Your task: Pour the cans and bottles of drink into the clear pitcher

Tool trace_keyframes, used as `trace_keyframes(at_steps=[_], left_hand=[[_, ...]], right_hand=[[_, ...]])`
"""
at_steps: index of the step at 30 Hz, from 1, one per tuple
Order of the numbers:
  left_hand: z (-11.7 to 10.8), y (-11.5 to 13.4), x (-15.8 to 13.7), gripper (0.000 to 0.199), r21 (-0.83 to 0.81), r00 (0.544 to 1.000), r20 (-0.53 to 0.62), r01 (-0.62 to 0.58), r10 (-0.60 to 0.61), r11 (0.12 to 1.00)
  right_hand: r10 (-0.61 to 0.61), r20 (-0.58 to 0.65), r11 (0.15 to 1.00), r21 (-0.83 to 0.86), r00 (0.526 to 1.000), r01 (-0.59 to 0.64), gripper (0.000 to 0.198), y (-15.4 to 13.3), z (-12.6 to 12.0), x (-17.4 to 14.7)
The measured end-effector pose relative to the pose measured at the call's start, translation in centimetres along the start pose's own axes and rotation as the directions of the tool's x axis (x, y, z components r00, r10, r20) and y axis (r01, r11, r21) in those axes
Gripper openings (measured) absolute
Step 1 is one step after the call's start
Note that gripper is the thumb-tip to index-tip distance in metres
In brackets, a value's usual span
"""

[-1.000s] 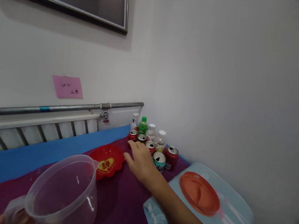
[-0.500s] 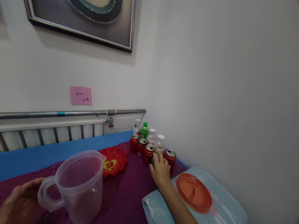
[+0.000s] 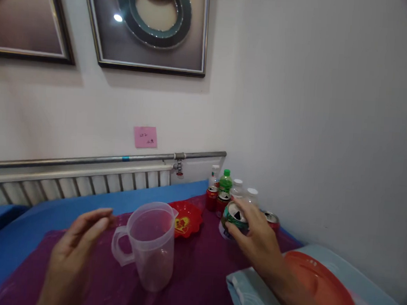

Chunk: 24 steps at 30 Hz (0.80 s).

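Observation:
My right hand (image 3: 258,237) is wrapped round a green drink can (image 3: 234,216), whose opened top faces up. This can is in front of the row of cans and bottles. My left hand (image 3: 78,250) hangs in the air at the left with nothing in it, fingers stretched forward and the thumb close to them. Beside it, apart from the fingers, stands a clear plastic measuring jug (image 3: 154,260) with its handle to the left. Behind the jug lies a red scalloped plate (image 3: 194,217) with a yellow heart print, partly hidden by it.
Red cans (image 3: 211,199), a green bottle (image 3: 225,182) and white-capped bottles (image 3: 236,188) stand in the corner. An orange plate (image 3: 329,291) rests on a folded light-blue cloth (image 3: 253,290) at right. A radiator (image 3: 82,186) and pipe run along the back wall.
My right hand has taken the green can out from among the red cans. My left hand has risen away from the jug's handle. The view has turned left.

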State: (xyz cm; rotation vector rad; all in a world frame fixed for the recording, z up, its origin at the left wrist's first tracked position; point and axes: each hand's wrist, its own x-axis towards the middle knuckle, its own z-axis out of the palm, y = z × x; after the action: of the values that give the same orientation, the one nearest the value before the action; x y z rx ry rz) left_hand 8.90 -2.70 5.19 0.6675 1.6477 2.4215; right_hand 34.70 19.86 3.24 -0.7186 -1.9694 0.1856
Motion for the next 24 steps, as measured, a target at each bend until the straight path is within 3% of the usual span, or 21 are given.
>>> trace_keyframes(at_steps=[2,5,8,12,15,18,21,24], left_hand=[[0.9,0.5,-0.8,0.051,0.141,0.994,0.109,-0.021,0.005,0.99],[2.0,0.6,-2.3,0.055,0.155,0.954,0.289,0.042,-0.086,0.987],[3.0,0.6,-3.4,0.053,0.054,0.878,0.437,0.193,-0.197,0.98],[3.8,1.0,-4.0,0.049,-0.196,0.777,0.588,0.404,-0.223,0.893],[3.5,1.3,-3.7,0.04,-0.323,0.772,0.572,0.522,-0.277,0.789],[2.8,1.5,-2.9,0.035,-0.384,0.81,0.481,0.539,-0.335,0.75],[2.1,1.7,-1.6,0.035,-0.364,0.857,0.352,0.497,-0.378,0.788],[1.5,1.9,0.1,0.036,-0.312,0.903,0.272,0.41,-0.333,0.857]], right_hand=[[0.001,0.026,0.989,0.15,1.0,-0.005,0.047,-3.9,-1.4,1.4],[0.031,0.106,0.93,0.36,0.994,-0.067,0.048,-9.4,-2.5,3.3],[-0.027,0.196,0.857,0.51,0.98,-0.078,0.051,-13.6,-2.0,4.6],[-0.133,0.24,0.777,0.628,0.962,-0.049,0.054,-17.0,-0.1,5.2],[-0.183,0.229,0.736,0.677,0.956,-0.022,0.055,-18.3,1.6,5.3],[-0.232,0.224,0.699,0.715,0.947,0.002,0.053,-18.3,3.1,5.4],[-0.211,0.162,0.679,0.734,0.964,0.025,0.049,-17.1,3.9,5.5],[-0.129,0.088,0.679,0.733,0.988,0.024,0.043,-15.2,4.4,5.4]])
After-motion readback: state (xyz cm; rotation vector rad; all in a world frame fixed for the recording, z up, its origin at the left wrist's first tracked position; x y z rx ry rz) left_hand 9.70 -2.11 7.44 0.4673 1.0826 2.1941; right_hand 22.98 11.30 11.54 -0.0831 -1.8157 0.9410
